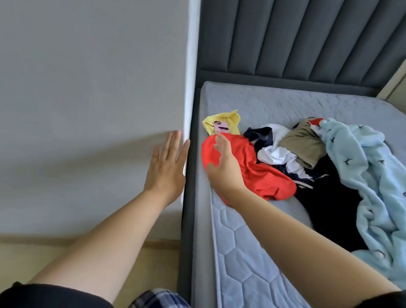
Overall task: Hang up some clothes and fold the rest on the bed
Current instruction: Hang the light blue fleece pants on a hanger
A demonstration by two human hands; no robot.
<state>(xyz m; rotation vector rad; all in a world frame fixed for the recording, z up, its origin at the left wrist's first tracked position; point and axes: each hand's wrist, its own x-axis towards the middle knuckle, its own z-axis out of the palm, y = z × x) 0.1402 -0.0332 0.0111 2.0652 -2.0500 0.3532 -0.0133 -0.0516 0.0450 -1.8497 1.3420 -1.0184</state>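
Head cam: left hand [167, 167] by wall [81, 67], right hand [225, 166] over red garment [259, 176], both flat w/ nothing held.

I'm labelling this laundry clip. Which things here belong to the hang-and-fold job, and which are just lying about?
Job: red garment, yellow garment, white garment, olive garment, black garment, all on the mattress.
Lying about: pink phone on the yellow garment, headboard, grey panel. The light blue fleece could be either.
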